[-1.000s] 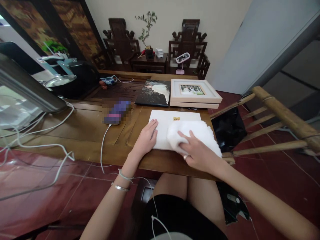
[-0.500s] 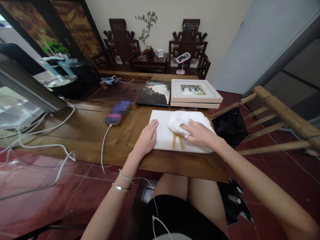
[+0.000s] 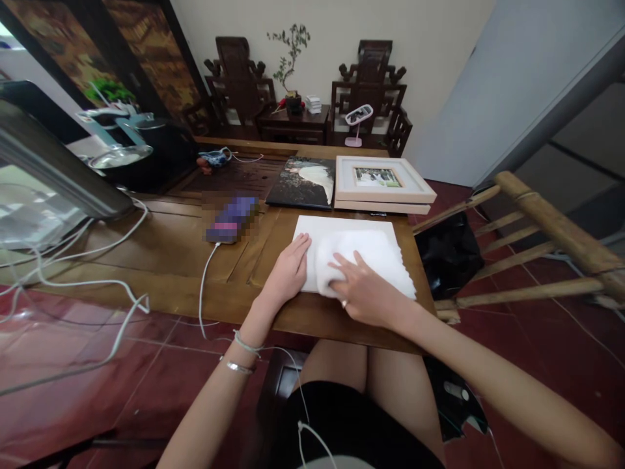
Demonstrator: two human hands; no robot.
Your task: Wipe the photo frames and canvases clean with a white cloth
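Observation:
A flat white panel (image 3: 312, 226) lies near the front edge of the wooden table, mostly covered by a fluffy white cloth (image 3: 378, 251). My left hand (image 3: 289, 264) rests flat along the panel's left edge, with the fingers stretched out and nothing held. On the cloth, my right hand (image 3: 364, 290) presses down with bent fingers gripping its bunched left part. The cloth spreads to the right past the hand and hides the panel's lower right area.
Behind the panel lie a dark photo panel (image 3: 303, 182) and stacked pale picture frames (image 3: 385, 182). A phone (image 3: 232, 220) with a white cable sits to the left. A bamboo chair (image 3: 551, 215) stands at the right of the wooden table (image 3: 170, 247).
My right hand has moved the cloth down towards the table's front edge and slightly left, covering the yellow legs-like shape on the panel. My left hand has stayed in place.

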